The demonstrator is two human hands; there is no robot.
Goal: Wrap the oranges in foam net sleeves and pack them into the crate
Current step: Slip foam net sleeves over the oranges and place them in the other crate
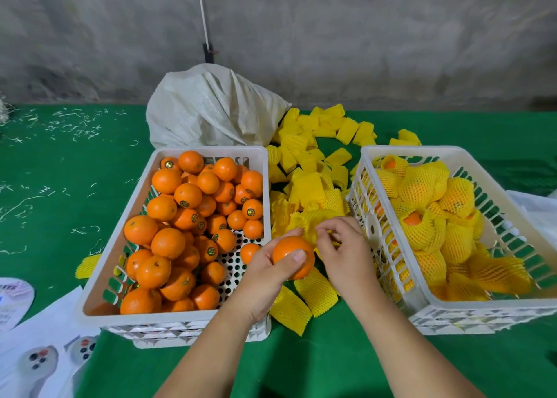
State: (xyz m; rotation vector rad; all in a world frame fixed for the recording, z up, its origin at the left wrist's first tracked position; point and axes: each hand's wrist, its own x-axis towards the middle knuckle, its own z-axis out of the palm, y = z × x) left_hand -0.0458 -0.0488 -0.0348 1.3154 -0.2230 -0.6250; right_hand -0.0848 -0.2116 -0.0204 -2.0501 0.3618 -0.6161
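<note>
The bare orange [291,256] sits at lower centre of the frame, between the two crates. The left hand [268,272] grasps it, thumb across its front and fingers curled behind. The right hand [346,247], just right of the orange, pinches the edge of a yellow foam net sleeve [313,221] with curled fingertips.

More loose sleeves [310,168] lie in a pile on the green table cover [60,162], running from centre frame up toward a white woven sack [211,111] at upper centre.

The left crate [211,150], white plastic, holds unwrapped oranges [180,216], many with stickers. The right crate [452,304], also white, holds wrapped oranges [428,186] in yellow sleeves.

Printed papers [39,352] lie at lower left.
</note>
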